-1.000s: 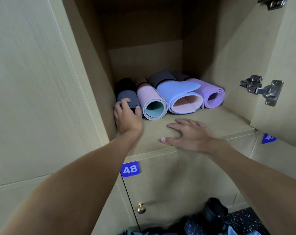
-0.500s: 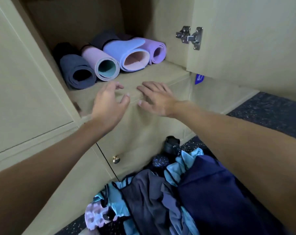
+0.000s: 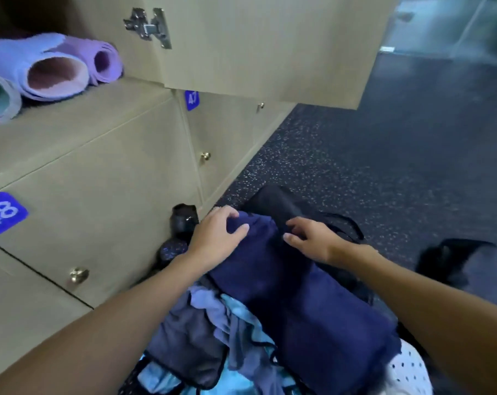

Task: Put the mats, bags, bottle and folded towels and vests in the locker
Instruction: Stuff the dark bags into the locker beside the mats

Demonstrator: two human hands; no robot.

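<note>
**A:** Which step is in hand?

**B:** The mats look done. The rolled mats (image 3: 56, 72) lie side by side on the shelf of the open locker (image 3: 93, 115), upper left. I'd say it is now the soft things' turn, since both hands are down on the pile on the speckled floor (image 3: 355, 166) in front of the lower doors.

**A:** Holding what?

**B:** The left hand (image 3: 216, 238) has fingers and thumb curled over the far end of a navy cloth bundle (image 3: 298, 295), which I take for a bag or a towel. The right hand (image 3: 312, 238) has bent fingers where that bundle meets a black bag (image 3: 281, 203) just behind it. I cannot tell whether it pinches anything.

**A:** And next?

**B:** Probably a two-handed lift of the bundle to the shelf, set in front of the mats without letting it unfold. A dark bottle (image 3: 183, 220) sits against the locker base, and loose blue and grey garments (image 3: 213, 337) lie nearer the person.

**A:** Any writing?

**B:** Blue number plates on the lower doors read "48" (image 3: 3, 213) and "47" (image 3: 192, 99). No brand shows.
</note>
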